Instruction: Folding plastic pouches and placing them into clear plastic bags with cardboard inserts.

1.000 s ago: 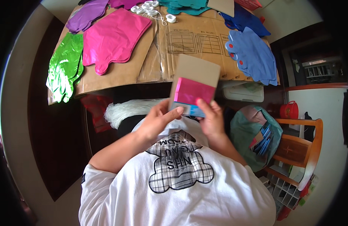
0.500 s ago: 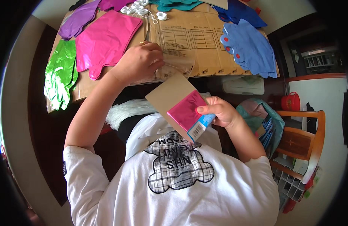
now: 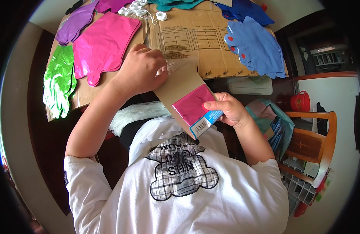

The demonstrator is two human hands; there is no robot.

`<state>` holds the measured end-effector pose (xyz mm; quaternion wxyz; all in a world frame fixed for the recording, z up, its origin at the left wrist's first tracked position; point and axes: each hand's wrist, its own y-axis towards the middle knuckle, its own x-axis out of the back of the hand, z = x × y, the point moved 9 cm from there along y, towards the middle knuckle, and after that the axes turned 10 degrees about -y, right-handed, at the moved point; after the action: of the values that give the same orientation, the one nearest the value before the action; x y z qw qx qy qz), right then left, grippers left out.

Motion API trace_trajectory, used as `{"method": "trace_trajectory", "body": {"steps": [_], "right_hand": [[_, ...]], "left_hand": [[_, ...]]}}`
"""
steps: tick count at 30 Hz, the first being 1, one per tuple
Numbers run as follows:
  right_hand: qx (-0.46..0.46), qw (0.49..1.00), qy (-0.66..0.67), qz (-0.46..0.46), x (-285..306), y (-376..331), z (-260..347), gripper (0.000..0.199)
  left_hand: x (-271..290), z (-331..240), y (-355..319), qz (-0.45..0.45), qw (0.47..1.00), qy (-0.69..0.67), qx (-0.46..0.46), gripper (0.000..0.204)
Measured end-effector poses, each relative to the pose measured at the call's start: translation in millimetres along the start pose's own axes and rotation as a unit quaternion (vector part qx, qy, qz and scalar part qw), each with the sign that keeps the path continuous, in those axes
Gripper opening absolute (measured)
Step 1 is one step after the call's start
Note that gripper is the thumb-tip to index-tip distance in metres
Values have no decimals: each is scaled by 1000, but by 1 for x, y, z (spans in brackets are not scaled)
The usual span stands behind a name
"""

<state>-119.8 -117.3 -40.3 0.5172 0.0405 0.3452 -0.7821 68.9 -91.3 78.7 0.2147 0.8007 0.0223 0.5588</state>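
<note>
My right hand (image 3: 228, 108) grips a brown cardboard card (image 3: 174, 87) by its lower right side, thumb on top. Under that thumb lies a folded shiny pink foil piece (image 3: 191, 103), beside a blue label with a barcode (image 3: 200, 126). The card is tilted, its far end touching a clear plastic bag (image 3: 184, 64) at the table's near edge. My left hand (image 3: 145, 70) is closed, fingers curled and pinching the bag's edge; the fingertips are partly hidden. Whether the card's end is inside the bag or against it, I cannot tell.
A cardboard sheet (image 3: 207, 58) covers the table. Around it lie flat foil pieces in pink (image 3: 106, 43), green (image 3: 59, 78), purple (image 3: 76, 23) and light blue (image 3: 256, 48), plus white ribbon rolls (image 3: 161, 16). Right stand a wooden chair (image 3: 308, 144) and a red bucket (image 3: 300, 101).
The card has moved up with my right hand, its far end meeting the clear bag. My left hand has shifted slightly left and down, still pinching the bag.
</note>
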Motion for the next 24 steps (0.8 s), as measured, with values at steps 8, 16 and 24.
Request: {"method": "trace_trajectory", "body": {"steps": [8,16,24], "right_hand": [[33,998,-27,-54,6,-6,5,12],[34,996,-3,-78,11,-7,0,12],[45,980,-138,-138,17,-14,9,17]], "left_hand": [[-6,-3,5,46,999,11,1,14],[-6,-8,7,74,997,17,25,13],[-12,-8,1,109,994,21,0,21]]}}
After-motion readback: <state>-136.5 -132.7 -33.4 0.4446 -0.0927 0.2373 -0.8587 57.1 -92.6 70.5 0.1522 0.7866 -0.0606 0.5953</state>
